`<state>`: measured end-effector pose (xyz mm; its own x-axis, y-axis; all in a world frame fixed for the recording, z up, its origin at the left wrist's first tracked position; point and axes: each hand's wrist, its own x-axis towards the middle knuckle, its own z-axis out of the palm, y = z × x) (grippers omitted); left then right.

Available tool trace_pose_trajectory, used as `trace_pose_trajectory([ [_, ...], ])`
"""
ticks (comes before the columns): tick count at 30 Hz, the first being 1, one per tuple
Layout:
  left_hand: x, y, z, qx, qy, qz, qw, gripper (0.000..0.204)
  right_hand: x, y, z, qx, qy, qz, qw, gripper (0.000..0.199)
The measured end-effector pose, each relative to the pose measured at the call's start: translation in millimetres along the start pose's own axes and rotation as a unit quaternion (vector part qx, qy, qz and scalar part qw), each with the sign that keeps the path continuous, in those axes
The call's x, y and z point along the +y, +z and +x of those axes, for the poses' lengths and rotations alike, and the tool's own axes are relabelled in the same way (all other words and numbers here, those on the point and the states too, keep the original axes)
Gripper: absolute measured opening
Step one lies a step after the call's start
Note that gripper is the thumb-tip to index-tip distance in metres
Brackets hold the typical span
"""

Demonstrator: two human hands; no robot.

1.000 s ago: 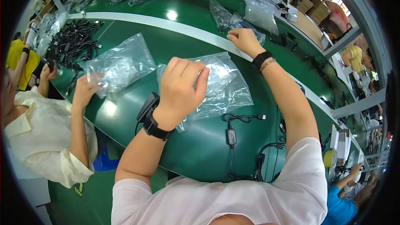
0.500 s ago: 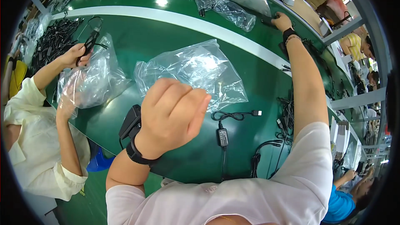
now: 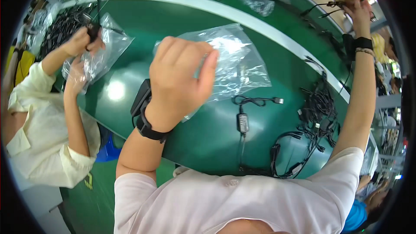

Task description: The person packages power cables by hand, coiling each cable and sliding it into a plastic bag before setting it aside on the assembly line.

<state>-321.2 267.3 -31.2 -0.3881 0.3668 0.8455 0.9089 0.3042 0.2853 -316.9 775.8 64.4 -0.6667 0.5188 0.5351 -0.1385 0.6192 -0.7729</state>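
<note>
While the left hand (image 3: 182,78) keeps pinching the clear bag (image 3: 234,63), the right hand (image 3: 357,11) has stretched to two o'clock, closing on black cables (image 3: 329,6) beyond the worktop (image 3: 208,134).

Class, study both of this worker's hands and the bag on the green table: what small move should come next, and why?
Probably bring the right hand and its black cable back toward the clear plastic bag. The left hand already pinches the bag's edge, while the cable is far across the table.
</note>
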Motion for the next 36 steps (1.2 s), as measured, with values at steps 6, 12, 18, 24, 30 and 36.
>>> trace_pose_trajectory([
  [6, 27, 8, 0, -0.066, -0.084, -0.074, 0.992, 0.029, -168, -55, -40, 0.022, -0.031, 0.188, 0.981, 0.038],
  [12, 93, 30, 13, -0.11, -0.021, -0.18, 0.977, 0.096, -242, 2, -129, 0.01, 0.066, 0.276, 0.959, 0.019],
  [18, 106, 35, -5, 0.088, -0.11, -0.053, 0.989, 0.072, -200, -38, -131, -0.14, 0.025, 0.41, 0.901, 0.028],
  [24, 121, 46, -35, -0.33, -0.474, -0.536, 0.615, 0.07, -188, -40, -139, -0.191, 0.016, 0.418, 0.888, 0.026],
  [30, 112, 70, -5, -0.182, -0.514, -0.736, 0.402, 0.081, -213, -31, -166, -0.25, 0.064, 0.56, 0.787, 0.025],
  [36, 108, 68, 7, -0.184, -0.404, -0.765, 0.467, 0.076, -167, -34, -194, -0.124, 0.059, 0.422, 0.896, 0.018],
])
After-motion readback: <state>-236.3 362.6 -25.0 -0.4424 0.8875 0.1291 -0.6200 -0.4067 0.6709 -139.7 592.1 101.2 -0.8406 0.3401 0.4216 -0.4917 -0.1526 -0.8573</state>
